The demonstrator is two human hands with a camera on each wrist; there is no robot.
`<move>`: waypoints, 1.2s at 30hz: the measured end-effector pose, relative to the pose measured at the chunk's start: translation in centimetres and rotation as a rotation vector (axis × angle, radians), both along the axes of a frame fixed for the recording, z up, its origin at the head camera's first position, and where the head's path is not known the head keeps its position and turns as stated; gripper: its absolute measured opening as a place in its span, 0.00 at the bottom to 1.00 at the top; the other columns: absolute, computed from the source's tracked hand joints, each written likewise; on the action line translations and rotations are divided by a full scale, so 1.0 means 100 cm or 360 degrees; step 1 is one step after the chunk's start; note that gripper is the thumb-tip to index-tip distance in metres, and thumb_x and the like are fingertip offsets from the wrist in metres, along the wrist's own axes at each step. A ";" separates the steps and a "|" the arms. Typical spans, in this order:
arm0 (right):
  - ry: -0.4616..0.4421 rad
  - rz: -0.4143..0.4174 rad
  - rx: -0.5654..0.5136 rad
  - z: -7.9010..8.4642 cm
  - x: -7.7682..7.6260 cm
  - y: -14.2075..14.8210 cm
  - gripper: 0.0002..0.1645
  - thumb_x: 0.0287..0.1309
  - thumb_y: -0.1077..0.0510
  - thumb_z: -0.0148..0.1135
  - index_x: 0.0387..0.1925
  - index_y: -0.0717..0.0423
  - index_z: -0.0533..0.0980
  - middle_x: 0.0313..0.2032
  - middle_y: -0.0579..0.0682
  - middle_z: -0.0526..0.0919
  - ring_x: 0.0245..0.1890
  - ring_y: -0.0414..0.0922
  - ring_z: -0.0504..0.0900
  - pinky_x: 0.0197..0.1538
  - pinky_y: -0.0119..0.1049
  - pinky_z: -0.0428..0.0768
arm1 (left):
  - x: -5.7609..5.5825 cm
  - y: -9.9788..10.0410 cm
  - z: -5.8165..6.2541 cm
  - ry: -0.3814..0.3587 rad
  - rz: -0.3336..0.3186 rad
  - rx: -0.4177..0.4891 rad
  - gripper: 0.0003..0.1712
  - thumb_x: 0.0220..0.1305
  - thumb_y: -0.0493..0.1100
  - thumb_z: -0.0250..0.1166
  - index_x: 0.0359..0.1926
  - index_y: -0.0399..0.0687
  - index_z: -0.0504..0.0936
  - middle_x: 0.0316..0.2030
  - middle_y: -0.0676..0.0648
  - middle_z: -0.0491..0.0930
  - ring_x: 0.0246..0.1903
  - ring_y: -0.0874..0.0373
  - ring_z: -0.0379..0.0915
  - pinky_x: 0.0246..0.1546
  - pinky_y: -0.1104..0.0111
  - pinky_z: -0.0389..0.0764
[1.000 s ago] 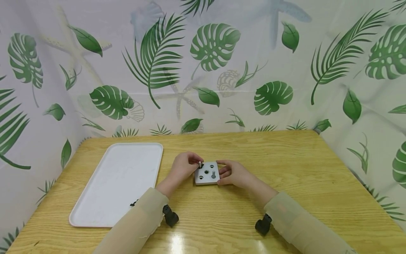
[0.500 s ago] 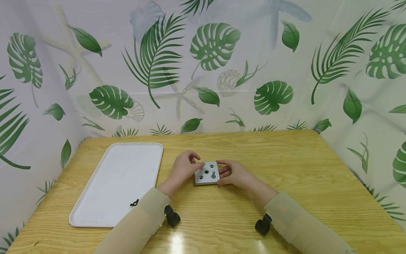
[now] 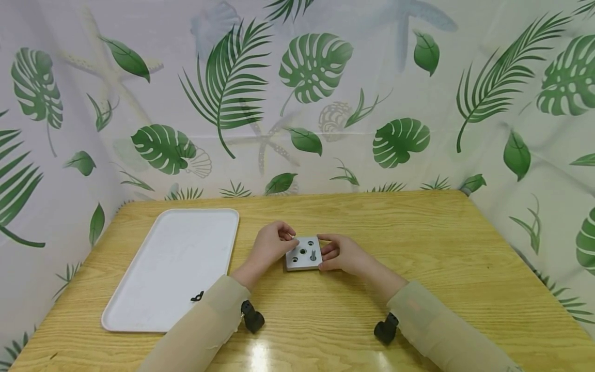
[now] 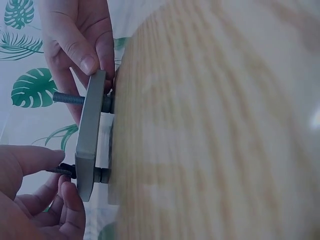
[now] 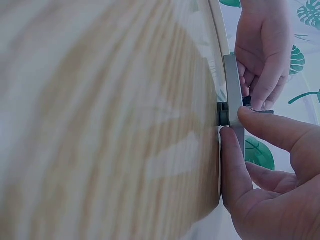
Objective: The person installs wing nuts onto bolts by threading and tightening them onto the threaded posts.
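Observation:
A square silver metal plate (image 3: 302, 261) with several holes lies level, and two threaded bolts stand up through it. The front-right bolt (image 3: 313, 255) is bare above the plate. My left hand (image 3: 271, 244) is at the back-left bolt (image 4: 57, 170), its thumb and fingers around a small black wing nut (image 4: 73, 172) on the thread, partly hidden. With thumb above and fingers below, my right hand (image 3: 344, 254) grips the plate's right edge. The bolt heads (image 4: 102, 175) hold the plate slightly off the table.
A white tray (image 3: 172, 263) lies to the left on the wooden table (image 3: 418, 232). Near its right edge is another black wing nut (image 3: 197, 296), close to my left sleeve. A leaf-patterned curtain (image 3: 325, 113) stands behind the table and on both sides.
The left thumb has moved over the back-left bolt and shifted slightly around it, covering the wing nut from above. The left forearm moved slightly right. The right hand and plate stay put.

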State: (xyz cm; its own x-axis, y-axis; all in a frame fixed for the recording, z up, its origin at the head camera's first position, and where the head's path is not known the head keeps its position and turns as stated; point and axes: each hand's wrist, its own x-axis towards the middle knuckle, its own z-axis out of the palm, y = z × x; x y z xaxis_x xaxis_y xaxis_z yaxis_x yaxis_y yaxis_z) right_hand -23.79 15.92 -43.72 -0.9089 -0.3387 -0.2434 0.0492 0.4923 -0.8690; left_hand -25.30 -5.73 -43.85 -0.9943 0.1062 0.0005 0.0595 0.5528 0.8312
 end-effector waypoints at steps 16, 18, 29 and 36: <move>-0.0003 -0.0002 -0.0023 0.000 0.002 -0.001 0.50 0.60 0.70 0.75 0.79 0.66 0.60 0.56 0.66 0.81 0.50 0.48 0.87 0.49 0.32 0.85 | 0.000 0.000 0.001 -0.0013 -0.0014 -0.0010 0.10 0.62 0.27 0.66 0.43 0.38 0.88 0.39 0.43 0.85 0.37 0.56 0.76 0.38 0.71 0.77; -0.0001 -0.0003 -0.0023 0.000 0.002 -0.001 0.50 0.60 0.70 0.74 0.79 0.66 0.61 0.56 0.66 0.81 0.50 0.49 0.87 0.49 0.33 0.86 | 0.001 -0.001 0.001 0.0004 -0.0012 -0.0027 0.10 0.63 0.27 0.66 0.43 0.38 0.89 0.40 0.42 0.86 0.38 0.55 0.77 0.39 0.69 0.79; -0.0024 -0.0014 -0.0032 0.001 0.001 -0.002 0.50 0.60 0.71 0.74 0.79 0.66 0.61 0.56 0.66 0.81 0.49 0.47 0.86 0.48 0.32 0.86 | -0.001 -0.004 0.000 0.0082 -0.0009 -0.0056 0.09 0.69 0.29 0.66 0.43 0.39 0.91 0.44 0.41 0.90 0.45 0.49 0.84 0.51 0.58 0.85; -0.0013 -0.0006 -0.0014 0.001 0.002 -0.001 0.49 0.60 0.71 0.74 0.79 0.66 0.61 0.56 0.65 0.81 0.48 0.46 0.86 0.48 0.31 0.85 | -0.002 -0.003 0.002 -0.0068 0.0018 0.0069 0.08 0.66 0.37 0.74 0.44 0.39 0.89 0.41 0.42 0.88 0.38 0.55 0.81 0.39 0.70 0.82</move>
State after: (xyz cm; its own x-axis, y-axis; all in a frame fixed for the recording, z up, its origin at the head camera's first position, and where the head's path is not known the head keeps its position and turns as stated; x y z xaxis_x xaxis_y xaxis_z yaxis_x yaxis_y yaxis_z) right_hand -23.62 15.79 -43.62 -0.9082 -0.3372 -0.2481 0.0585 0.4845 -0.8728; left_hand -25.46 -6.05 -43.62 -0.9947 0.0959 -0.0376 0.0175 0.5167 0.8560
